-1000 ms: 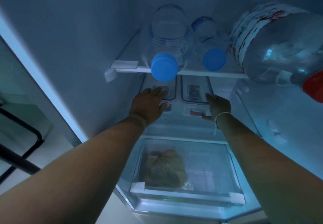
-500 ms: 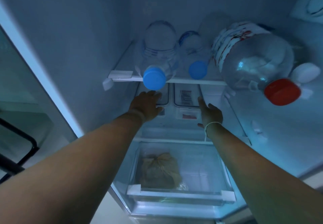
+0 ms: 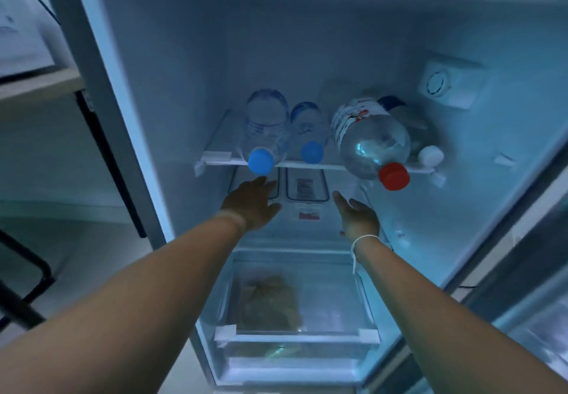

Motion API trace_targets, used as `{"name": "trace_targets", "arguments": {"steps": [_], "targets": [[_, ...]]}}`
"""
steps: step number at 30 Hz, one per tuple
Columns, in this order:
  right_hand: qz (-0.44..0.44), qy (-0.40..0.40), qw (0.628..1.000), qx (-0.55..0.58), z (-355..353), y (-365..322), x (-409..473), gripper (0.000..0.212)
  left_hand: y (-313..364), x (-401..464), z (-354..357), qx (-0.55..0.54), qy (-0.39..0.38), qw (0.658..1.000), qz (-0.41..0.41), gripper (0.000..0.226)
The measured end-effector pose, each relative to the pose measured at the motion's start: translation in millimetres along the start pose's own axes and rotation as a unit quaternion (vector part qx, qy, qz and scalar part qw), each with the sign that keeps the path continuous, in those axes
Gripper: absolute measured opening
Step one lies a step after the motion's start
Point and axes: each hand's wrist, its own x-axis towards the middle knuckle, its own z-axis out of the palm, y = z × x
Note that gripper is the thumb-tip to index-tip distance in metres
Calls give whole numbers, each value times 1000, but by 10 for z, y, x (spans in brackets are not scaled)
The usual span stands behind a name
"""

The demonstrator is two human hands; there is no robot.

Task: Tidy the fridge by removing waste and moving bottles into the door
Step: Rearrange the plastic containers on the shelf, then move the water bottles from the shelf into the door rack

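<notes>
Just above the open, empty left hand (image 3: 250,206) at frame centre, a blue-capped bottle (image 3: 265,135) lies cap-forward on the shelf (image 3: 319,166); the right hand (image 3: 358,215), also open, sits lower right.

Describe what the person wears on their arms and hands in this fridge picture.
Both forearms are bare, with no sleeves and no gloves. The left hand has a pale thin band around its wrist. The right hand has a thin white string tied around its wrist, with a loose end hanging down. No rings or watch show.
</notes>
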Motion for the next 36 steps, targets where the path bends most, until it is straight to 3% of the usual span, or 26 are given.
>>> {"name": "trace_targets", "arguments": {"steps": [11,18,22,30,36], "targets": [[-57,-28,998,13,-268,-293,-786,65,242,-678,-333,2,29,999,13,62],[-92,-50,994,-12,-475,-627,-1239,44,403,-1047,-715,26,104,994,19,37],[-114,-59,991,-25,-441,-767,-1336,43,494,-1121,-892,43,153,987,24,38],[-199,-37,979,-22,-287,-1137,-1240,38,483,-879,-1131,-74,251,965,12,29],[-246,-34,966,-70,-99,-1365,-1013,36,409,-523,-1215,-123,232,964,-35,44]]}}
